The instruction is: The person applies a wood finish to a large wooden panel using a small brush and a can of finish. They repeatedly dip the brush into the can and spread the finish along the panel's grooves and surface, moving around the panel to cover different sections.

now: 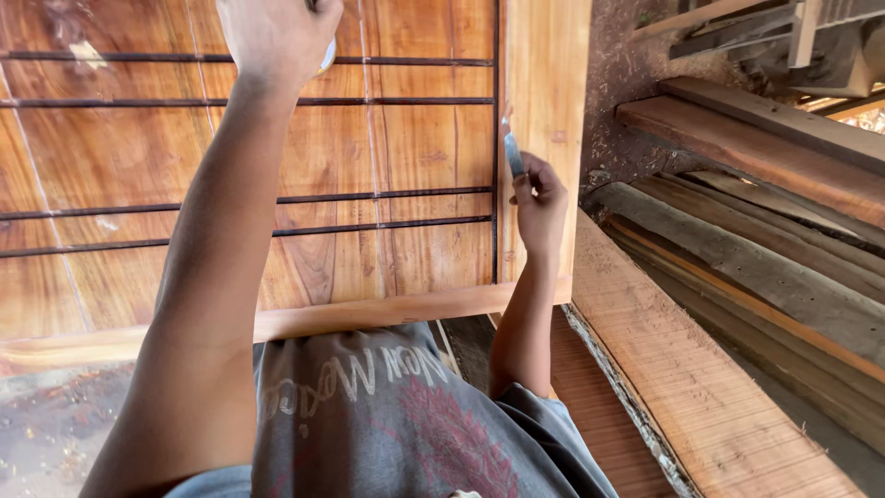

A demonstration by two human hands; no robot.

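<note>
Right hand (539, 198) pinched shut on a small blade (513, 152), tip up against the right frame edge of the wooden door panel (406, 148). Left hand (277, 32) raised at the panel's top edge, closed around a small pale thing (327, 57), mostly hidden. Rough planks (737, 267) stacked alongside at right.

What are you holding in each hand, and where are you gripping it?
The right hand pinches a thin blade by its lower end. The left hand grips a small pale thing, mostly hidden; what it is cannot be told.
</note>
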